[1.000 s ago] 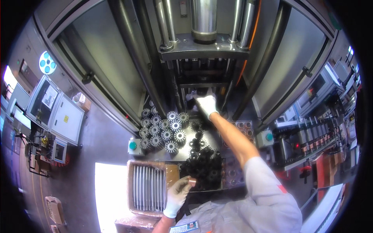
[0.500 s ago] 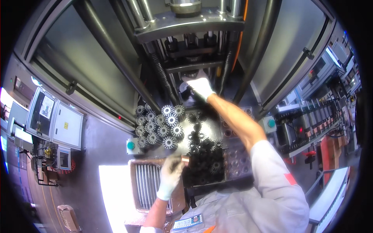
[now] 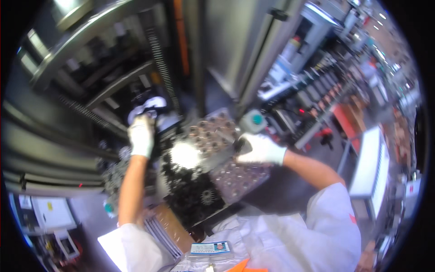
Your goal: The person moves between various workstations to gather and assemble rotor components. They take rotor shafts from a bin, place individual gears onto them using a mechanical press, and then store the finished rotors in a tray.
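Observation:
The picture is smeared by motion. My left hand [image 3: 141, 133], in a white glove, reaches into the press, its fingers at the pale round fixture [image 3: 156, 102]. What those fingers grip, if anything, is hidden. On the right, my gloved right hand [image 3: 262, 149] is closed round a small dark part [image 3: 243, 147], over the clear plastic trays. The far tray [image 3: 216, 113] and the near tray [image 3: 239, 179] hold round, copper-coloured parts. Between my arms, many black toothed cores [image 3: 188, 186] lie piled on the bench. Grey slotted cores [image 3: 117, 174] stand clustered beyond my left forearm.
Press columns and a coiled spring [image 3: 162, 68] rise round the fixture. A green button box [image 3: 254, 120] is just past my right hand; another green button [image 3: 108, 207] is at left. A cardboard box with metal rods [image 3: 174, 226] lies by my left sleeve.
My view has swung to the right. My right hand has left the press and come to the trays. My left hand has moved from above the rod box to the press fixture.

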`<state>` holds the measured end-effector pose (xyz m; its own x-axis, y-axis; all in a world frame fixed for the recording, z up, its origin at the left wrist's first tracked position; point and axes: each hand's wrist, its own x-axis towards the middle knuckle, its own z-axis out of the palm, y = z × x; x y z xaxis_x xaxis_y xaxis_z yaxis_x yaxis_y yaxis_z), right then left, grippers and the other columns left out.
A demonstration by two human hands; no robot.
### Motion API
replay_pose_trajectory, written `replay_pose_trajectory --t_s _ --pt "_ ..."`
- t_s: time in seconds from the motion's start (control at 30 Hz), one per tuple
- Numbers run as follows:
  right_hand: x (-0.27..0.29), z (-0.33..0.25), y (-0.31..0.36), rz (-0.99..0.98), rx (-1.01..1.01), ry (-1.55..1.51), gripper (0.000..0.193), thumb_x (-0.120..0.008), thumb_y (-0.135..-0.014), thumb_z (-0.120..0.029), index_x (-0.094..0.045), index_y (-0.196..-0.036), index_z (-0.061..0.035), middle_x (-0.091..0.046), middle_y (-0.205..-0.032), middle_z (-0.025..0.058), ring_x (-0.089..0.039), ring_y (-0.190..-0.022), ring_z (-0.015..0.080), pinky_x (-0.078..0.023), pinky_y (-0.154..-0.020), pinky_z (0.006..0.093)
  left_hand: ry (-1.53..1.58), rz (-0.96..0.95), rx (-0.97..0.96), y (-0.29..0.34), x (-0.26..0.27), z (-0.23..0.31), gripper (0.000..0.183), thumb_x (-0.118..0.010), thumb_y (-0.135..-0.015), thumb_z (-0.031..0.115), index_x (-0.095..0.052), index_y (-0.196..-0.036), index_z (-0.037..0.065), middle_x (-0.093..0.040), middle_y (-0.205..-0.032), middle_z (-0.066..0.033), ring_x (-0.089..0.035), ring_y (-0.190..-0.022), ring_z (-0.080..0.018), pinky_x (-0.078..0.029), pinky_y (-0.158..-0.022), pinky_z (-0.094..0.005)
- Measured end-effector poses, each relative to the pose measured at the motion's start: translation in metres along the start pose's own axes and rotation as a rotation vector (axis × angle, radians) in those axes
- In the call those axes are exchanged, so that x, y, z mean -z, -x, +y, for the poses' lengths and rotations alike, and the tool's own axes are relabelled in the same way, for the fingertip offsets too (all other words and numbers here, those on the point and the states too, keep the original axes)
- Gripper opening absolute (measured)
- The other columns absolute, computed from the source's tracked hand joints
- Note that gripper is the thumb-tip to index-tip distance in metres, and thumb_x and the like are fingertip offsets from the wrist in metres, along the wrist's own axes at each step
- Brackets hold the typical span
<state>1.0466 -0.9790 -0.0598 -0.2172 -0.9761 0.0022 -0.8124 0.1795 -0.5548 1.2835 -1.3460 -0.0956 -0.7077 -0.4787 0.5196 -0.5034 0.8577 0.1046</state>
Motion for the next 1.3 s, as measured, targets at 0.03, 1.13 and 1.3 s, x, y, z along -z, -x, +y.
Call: replay_pose_trajectory --t_s 0.03,1.13,1.3 --pt "0.034 0.005 0.01 -0.155 -0.339 -0.037 0.072 -0.074 -0.077 -0.052 -0.055 -0.128 -0.004 -0.069 -0.097 0.0206 -0.069 -0.065 0.0277 -0.055 -0.053 0.0391 0.033 -0.032 0.061 -0.003 -0.007 -0.008 0.014 -0.067 -0.091 0.017 -0.069 -0.1 0.006 -0.067 -0.088 -0.0167 -0.065 -0.081 -0.0371 -0.052 -0.072 -0.0479" --pt "-0.048 -0.05 -0.022 -0.029 0.369 -0.071 0.043 -0.07 -0.09 -0.026 -0.062 -0.128 -0.0076 -0.067 -0.118 0.0153 -0.066 -0.104 0.0339 -0.053 -0.089 0.0427 -0.134 -0.303 0.04 0.01 -0.017 -0.005 0.046 -0.057 -0.096 0.024 -0.053 -0.134 -0.002 -0.056 -0.135 -0.0326 -0.07 -0.098 -0.0388 -0.058 -0.083 -0.046" --pt "-0.088 -0.074 -0.07 -0.14 0.266 0.067 0.047 -0.064 -0.093 -0.038 -0.059 -0.135 -0.0169 -0.065 -0.126 0.0127 -0.068 -0.105 0.03 -0.054 -0.084 0.0443 0.133 -0.034 0.245 0.067 0.112 0.035 0.046 -0.053 -0.097 0.015 -0.051 -0.139 -0.004 -0.057 -0.137 -0.0268 -0.057 -0.127 -0.0396 -0.046 -0.108 -0.0415"
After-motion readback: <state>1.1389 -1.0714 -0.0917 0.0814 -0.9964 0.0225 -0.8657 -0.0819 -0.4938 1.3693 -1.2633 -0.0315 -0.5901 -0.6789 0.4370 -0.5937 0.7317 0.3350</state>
